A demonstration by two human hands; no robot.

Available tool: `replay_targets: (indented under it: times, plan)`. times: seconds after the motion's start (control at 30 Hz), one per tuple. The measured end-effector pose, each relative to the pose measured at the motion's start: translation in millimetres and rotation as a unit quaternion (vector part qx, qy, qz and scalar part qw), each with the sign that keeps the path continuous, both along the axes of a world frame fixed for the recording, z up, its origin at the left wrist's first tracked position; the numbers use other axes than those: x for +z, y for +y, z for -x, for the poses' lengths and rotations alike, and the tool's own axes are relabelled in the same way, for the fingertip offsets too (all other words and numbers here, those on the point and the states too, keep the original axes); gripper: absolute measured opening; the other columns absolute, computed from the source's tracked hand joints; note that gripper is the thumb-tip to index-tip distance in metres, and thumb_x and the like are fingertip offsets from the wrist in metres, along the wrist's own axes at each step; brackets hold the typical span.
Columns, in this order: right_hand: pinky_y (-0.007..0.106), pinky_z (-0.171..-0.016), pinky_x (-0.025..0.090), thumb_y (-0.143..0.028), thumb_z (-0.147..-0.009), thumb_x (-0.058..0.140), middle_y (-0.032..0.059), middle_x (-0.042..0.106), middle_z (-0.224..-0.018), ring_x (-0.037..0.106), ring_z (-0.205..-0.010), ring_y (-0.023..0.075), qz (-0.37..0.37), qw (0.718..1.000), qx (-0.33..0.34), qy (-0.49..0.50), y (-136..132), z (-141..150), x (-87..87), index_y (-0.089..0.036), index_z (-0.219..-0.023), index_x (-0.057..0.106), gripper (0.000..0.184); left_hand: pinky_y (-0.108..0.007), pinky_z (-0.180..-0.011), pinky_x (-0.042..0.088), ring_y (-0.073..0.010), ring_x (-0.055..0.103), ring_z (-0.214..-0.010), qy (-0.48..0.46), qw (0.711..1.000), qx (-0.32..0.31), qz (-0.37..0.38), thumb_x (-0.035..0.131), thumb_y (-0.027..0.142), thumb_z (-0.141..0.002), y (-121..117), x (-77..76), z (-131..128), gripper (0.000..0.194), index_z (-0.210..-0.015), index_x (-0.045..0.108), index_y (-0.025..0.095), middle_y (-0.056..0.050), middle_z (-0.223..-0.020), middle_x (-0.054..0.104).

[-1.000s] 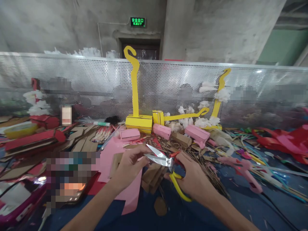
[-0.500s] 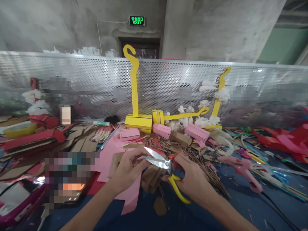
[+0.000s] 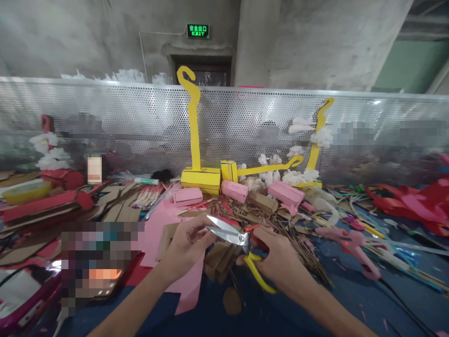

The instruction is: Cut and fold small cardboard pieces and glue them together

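Note:
My right hand [image 3: 271,250] is closed round the red and yellow handles of a pair of scissors [image 3: 231,235]. The silver blades point left and stand slightly apart. At their tips, my left hand [image 3: 191,236] has its fingers pinched together; whatever is between them is too small or hidden to name. Beneath the scissors lies a folded brown cardboard piece [image 3: 219,262], and nearer to me a small cardboard hexagon [image 3: 232,300]. Pink paper [image 3: 189,295] spreads under my left hand.
Yellow card hooks on bases [image 3: 200,180] stand along a perforated metal screen [image 3: 140,121]. Pink card prisms [image 3: 286,194] and brown scraps [image 3: 312,252] lie before them. A pink glue gun [image 3: 361,250] with a cable lies right; a phone [image 3: 108,285] lies left.
The whole view has shifted very slightly to the left. Both hands and the scissors keep nearly the same pose.

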State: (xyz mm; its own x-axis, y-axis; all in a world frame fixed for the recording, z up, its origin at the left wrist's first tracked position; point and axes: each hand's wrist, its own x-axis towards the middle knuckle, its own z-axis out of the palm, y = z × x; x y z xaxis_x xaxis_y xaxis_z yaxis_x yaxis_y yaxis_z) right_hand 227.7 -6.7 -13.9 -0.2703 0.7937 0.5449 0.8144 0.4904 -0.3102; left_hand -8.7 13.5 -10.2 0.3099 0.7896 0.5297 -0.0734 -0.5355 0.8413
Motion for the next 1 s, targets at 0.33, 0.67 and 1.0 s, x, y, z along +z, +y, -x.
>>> replay_targets:
  times: [0.33,0.67,1.0]
  plan:
    - [0.023,-0.050,0.025,-0.031,-0.075,0.067,-0.0056,0.044,-0.054,0.035,-0.052,0.0112,0.065,0.996,-0.046,0.046,10,-8,-8.0,-0.022,-0.060,0.038,0.033,-0.024,-0.066,0.051,-0.0129,0.063,-0.073,0.038,0.999,0.030,0.019,0.059,0.030,-0.096,0,4.9,-1,0.016,-0.089,0.065,0.016,-0.002,-0.079,0.066]
    - [0.030,-0.064,0.042,-0.041,-0.084,0.065,0.0036,0.060,-0.082,0.054,-0.071,0.0208,0.038,0.996,-0.032,0.070,2,-4,2.0,-0.023,-0.083,0.048,0.025,-0.032,-0.082,0.059,-0.0155,0.065,-0.084,0.000,0.997,0.014,0.072,0.062,0.033,-0.094,2,3.2,-2,0.018,-0.098,0.068,0.017,-0.003,-0.090,0.065]
    - [0.031,-0.074,0.047,-0.031,-0.077,0.071,0.0065,0.063,-0.097,0.061,-0.087,0.0242,0.036,0.998,-0.015,0.039,-1,0,-2.0,-0.022,-0.097,0.056,0.026,-0.025,-0.075,0.055,-0.0134,0.067,-0.080,-0.016,0.997,0.031,0.062,0.069,0.019,-0.086,0,6.0,-3,0.009,-0.095,0.068,0.018,-0.002,-0.092,0.071]
